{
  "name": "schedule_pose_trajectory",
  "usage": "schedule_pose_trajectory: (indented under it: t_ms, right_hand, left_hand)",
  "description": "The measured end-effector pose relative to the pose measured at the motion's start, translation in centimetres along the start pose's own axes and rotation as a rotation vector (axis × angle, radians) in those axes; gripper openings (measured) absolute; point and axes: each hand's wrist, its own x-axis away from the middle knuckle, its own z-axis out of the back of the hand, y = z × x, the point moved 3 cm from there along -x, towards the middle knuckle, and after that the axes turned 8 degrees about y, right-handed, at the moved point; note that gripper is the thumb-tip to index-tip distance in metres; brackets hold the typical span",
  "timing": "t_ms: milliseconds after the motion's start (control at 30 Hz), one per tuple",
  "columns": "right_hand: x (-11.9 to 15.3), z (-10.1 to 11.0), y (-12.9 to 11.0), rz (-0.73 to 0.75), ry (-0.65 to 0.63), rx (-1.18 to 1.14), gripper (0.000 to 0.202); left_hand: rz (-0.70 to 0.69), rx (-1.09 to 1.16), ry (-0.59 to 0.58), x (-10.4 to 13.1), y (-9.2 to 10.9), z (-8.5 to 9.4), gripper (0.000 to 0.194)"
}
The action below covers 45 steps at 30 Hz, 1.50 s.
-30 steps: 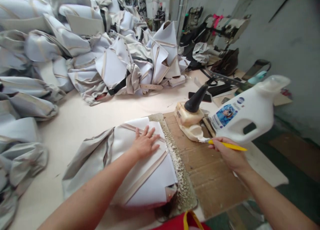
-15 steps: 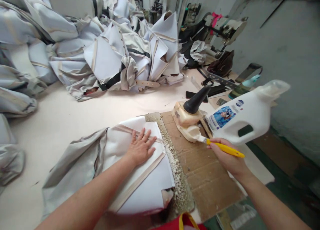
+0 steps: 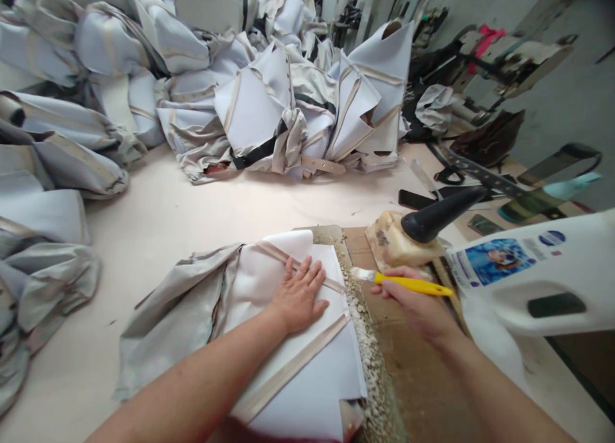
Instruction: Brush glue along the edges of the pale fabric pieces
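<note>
The right hand (image 3: 423, 311) pinches one yellow brush (image 3: 417, 284) between its fingers; one white panel (image 3: 319, 388) with two beige strips (image 3: 298, 366) lies under the left hand (image 3: 298, 302), fingers spread.

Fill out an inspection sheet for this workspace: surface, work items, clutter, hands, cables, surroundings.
Surface: pale flat table; brown cardboard sheet at right, beside a narrow board crusted with beige lumps.
Work items: white-and-grey fabric piece with beige strips, lying flat; yellow-handled brush with white-coated bristles; beige block-shaped container with a black cone on top.
Clutter: large heap of white and grey fabric pieces; white plastic jug with blue picture label; black phone-like slab.
Hands: left hand flat on the fabric piece; right hand gripping the brush.
Cables: nothing seen.
Surroundings: grey wall; pale machine with pink ribbon.
</note>
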Motion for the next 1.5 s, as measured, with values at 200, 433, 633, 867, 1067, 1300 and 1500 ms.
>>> schedule_pose_trajectory:
  t_ms: [200, 433, 633, 867, 1067, 1300, 1500]
  right_hand:
    - [-5.3, -7.6, 0.3, 0.084, 0.059, 0.054, 0.023]
    - [-3.1, -6.1, -0.5, 0.158, -0.007, 0.370, 0.013]
    - [-3.0, -5.4, -1.3, 0.063, -0.170, 0.491, 0.021]
    - [-9.4, -9.6, -2.4, 0.203, 0.091, 0.382, 0.019]
    - [-3.5, -7.5, -1.8, 0.246, -0.046, 0.538, 0.025]
    - [1.1, -5.0, -1.1, 0.126, -0.169, 0.543, 0.028]
    - [-6.9, -8.8, -2.0, 0.157, 0.012, 0.353, 0.022]
  left_hand:
    - [0.006, 0.007, 0.003, 0.1, -0.1, -0.1, 0.059]
    - [0.013, 0.048, 0.001, 0.1, -0.3, -0.1, 0.059]
    - [0.014, 0.048, 0.009, 0.1, -0.3, -0.3, 0.059]
    - [0.005, 0.044, 0.002, 0.1, -0.4, -0.3, 0.059]
    - [0.005, 0.079, -0.008, 0.1, -0.5, -0.2, 0.058]
    - [-0.077, 0.107, 0.064, 0.4, 0.3, 0.9, 0.042]
    - [-0.072, 0.080, 0.056, 0.5, 0.6, 0.9, 0.036]
